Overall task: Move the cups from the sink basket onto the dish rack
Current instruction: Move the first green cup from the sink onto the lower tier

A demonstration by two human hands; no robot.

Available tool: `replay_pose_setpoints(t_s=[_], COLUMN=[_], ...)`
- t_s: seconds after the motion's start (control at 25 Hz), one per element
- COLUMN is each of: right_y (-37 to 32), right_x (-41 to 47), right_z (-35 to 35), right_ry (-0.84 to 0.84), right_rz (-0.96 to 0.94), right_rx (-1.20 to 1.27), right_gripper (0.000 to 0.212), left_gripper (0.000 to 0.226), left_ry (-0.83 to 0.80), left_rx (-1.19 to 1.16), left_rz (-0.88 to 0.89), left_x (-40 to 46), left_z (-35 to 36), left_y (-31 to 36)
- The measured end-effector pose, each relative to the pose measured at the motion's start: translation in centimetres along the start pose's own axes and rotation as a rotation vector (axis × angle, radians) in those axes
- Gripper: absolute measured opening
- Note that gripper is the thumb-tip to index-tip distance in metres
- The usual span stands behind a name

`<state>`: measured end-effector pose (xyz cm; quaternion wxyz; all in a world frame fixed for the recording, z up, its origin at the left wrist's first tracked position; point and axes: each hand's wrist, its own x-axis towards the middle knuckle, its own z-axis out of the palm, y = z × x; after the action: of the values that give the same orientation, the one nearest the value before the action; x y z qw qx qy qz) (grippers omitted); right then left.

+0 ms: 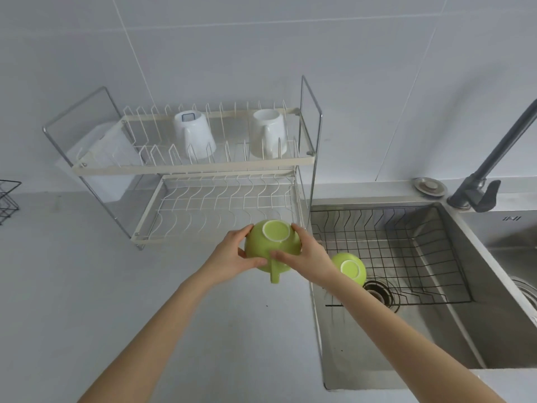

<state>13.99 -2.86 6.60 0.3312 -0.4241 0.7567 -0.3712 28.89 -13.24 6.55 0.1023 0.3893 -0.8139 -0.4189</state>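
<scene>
I hold a green cup (270, 245) upside down, its handle pointing toward me, just in front of the lower tier of the dish rack (220, 210). My left hand (232, 254) grips its left side and my right hand (308, 254) its right side. A second green cup (350, 269) lies upside down in the black wire sink basket (406, 257), partly behind my right wrist. Two white cups (194, 135) (267, 132) stand upside down on the rack's upper tier.
The steel sink (436, 338) fills the right side, with a grey faucet (488, 170) behind it and a drain under the basket. A clear plastic container (101, 158) hangs at the rack's left end. A black wire holder (7, 199) sits at the far left. The counter (87, 271) is grey.
</scene>
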Motion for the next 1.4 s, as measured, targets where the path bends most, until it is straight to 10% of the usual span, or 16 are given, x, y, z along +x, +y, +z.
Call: replay_pose_setpoints(t_s=[1.4], right_y=[0.2], right_x=[14.2], right_z=[2.7], right_ry=[0.228], right_rz=[0.028], right_rx=[-0.064], right_gripper=[0.075], left_gripper=[0.079], left_ry=[-0.031], left_rx=[0.064], left_rz=[-0.012], left_x=[15.0], left_z=[-1.8], left_y=[-3.8])
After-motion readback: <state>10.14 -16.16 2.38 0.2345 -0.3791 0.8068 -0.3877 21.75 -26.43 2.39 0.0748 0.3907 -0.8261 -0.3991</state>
